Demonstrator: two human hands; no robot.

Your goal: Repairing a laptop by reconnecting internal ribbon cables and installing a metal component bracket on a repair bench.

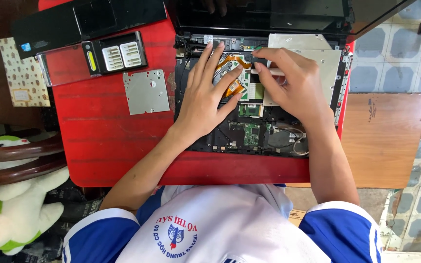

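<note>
An opened laptop base (269, 139) lies on a red table (103, 131), its circuit boards and cables bare and its dark lid (269, 14) folded back at the top. My left hand (205, 97) rests flat on the boards, fingers spread over an orange ribbon cable (234, 87). My right hand (293, 83) pinches a small dark tool (258, 59) between thumb and fingers, its tip over the top middle of the base beside a silver drive cover (330, 61).
A loose grey metal plate (146, 91) lies left of the laptop. Behind it sit a screwdriver bit case (115, 53) and a black palm-rest panel (84, 22). A wooden board (386, 139) adjoins the table on the right. A plush toy (15, 214) sits lower left.
</note>
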